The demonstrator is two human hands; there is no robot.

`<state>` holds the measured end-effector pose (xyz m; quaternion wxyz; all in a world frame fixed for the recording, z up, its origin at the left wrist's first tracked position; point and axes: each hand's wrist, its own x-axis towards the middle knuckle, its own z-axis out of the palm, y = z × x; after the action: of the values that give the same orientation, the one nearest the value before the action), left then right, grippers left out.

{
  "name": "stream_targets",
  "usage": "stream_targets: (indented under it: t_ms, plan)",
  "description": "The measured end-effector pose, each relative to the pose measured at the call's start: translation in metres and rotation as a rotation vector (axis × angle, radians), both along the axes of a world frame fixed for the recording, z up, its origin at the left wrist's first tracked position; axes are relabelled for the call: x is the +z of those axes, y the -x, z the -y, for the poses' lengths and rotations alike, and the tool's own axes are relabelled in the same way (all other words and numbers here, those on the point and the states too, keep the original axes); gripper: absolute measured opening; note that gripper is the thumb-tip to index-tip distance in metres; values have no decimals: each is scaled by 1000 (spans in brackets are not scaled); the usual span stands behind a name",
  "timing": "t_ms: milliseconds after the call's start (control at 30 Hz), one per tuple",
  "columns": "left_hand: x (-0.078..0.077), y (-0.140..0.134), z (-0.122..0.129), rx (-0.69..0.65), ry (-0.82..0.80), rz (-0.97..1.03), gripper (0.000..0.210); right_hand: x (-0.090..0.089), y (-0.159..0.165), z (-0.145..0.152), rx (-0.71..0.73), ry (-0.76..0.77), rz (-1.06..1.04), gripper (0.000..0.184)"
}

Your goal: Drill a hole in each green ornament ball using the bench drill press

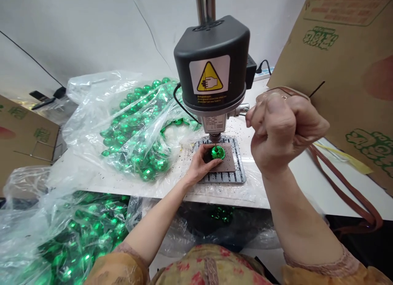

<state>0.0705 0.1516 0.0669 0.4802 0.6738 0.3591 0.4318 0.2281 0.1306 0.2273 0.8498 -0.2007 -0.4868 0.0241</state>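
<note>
A bench drill press (211,60) stands before me, its black motor housing bearing a yellow hand-warning sticker. Beneath its chuck, a shiny green faceted ball (217,153) rests on a brown board (229,164) over the slotted metal base (241,176). My left hand (204,162) grips the ball from its left side, thumb in front and fingers behind. The drill bit meets the ball's top. Raised at the right of the drill, my right hand (281,121) is closed around the feed lever, which mostly hides behind the fingers.
Clear plastic bags of green balls lie on the table (135,142) and below at lower left (82,236). Cardboard boxes stand at right (346,84) and left (27,133). A brown strap (344,191) hangs over the right table edge. Dark shavings surround the base.
</note>
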Motion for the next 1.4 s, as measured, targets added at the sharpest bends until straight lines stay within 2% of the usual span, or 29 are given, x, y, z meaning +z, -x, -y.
stream_targets:
  t_ms: [233, 500, 833, 1067, 1200, 1300, 1400]
  plan:
    - [-1, 1, -1, -16, 9, 5, 56, -4, 2, 1, -24, -35, 18, 53]
    - [-5, 1, -2, -11, -3, 12, 57, -18, 0, 0, -58, -77, 30, 53]
    - [-3, 0, 0, -4, 5, 32, 56, -26, -3, -1, 5, -180, 113, 48]
    - [-3, -1, -1, 2, 4, 35, 56, -32, -5, -4, -56, -169, 95, 51]
    - [-2, -1, 0, 2, 1, 42, 55, -40, -6, -3, -31, -194, 158, 49]
    - [-1, -2, 1, 10, -3, 29, 54, -34, -4, 1, -21, -142, 124, 52]
    - [1, -3, 0, 30, -4, 19, 54, -8, -3, 2, -27, 39, -42, 55]
